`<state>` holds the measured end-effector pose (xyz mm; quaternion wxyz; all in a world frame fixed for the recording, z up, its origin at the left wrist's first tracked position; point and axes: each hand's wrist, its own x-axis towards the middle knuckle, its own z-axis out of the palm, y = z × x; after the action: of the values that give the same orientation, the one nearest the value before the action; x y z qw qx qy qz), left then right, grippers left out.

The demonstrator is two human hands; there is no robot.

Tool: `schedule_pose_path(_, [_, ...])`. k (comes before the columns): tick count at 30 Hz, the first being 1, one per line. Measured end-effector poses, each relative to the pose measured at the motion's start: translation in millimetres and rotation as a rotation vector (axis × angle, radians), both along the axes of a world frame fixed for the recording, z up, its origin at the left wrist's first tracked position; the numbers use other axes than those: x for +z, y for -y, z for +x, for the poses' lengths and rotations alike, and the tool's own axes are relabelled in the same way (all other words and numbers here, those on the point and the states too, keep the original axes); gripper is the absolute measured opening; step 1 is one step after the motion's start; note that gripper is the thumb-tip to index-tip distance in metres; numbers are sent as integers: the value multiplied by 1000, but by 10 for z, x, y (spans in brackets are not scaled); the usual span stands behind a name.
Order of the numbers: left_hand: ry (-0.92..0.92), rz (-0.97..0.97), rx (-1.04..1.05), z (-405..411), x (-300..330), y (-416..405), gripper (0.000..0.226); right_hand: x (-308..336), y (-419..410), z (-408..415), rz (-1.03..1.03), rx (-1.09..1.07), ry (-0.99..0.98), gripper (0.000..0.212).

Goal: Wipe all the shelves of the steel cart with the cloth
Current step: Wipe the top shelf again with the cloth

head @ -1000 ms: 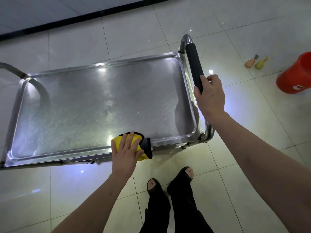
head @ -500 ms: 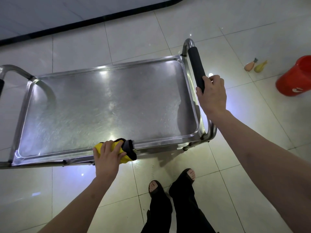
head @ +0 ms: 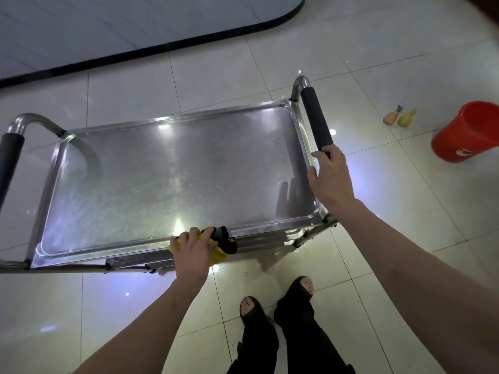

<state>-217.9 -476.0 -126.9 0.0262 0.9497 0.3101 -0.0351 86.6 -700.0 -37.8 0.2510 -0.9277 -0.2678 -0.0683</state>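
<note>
The person's left hand (head: 193, 253) grips a yellow and black cloth (head: 220, 245) against the near rim of the steel cart's top shelf (head: 172, 174). Farther right, the right hand (head: 330, 176) clasps the black padded handle (head: 316, 118).

Glossy pale floor tiles (head: 351, 63) mirror ceiling lights, a dark curved baseboard (head: 162, 47) runs far left, a red bucket (head: 467, 133) stands right.

Left hand (head: 193, 252) fingers curled; right hand (head: 330, 176) gripping.
</note>
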Motion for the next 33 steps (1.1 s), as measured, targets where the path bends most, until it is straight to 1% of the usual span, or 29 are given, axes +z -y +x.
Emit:
schedule_pose_path(3, [-7,33,3,19,8,25,24,8,54,-152,14,15,-27,30])
schedule_pose_path(6, [32,18,19,-4,42,92,22,7,111,-341,18,-15,-73,31])
schedule_pose_path(10, [94,-64,53,2,148,239,21,-55,180,-653,-13,-6,-60,26])
schedule_pose_path(13, [134,-117,79,18,243,392,24,-51,178,-941,33,49,-146,27])
schedule_pose_path(17, [192,-170,96,8,357,595,26,-101,153,-1250,28,99,-188,24])
schedule_pose_path(23, [190,-266,163,-125,448,859,28,-183,246,-1643,26,153,-254,23])
schedule_pose_path(26, [194,-307,202,-293,523,1009,31,-220,350,-1915,15,194,-318,24])
schedule_pose_path(29, [238,-355,292,-506,599,1185,31,-247,476,-2259,6,230,-366,31])
schedule_pose_path(33, [349,-507,470,-797,627,1379,32,-275,605,-2695,-15,292,-401,31])
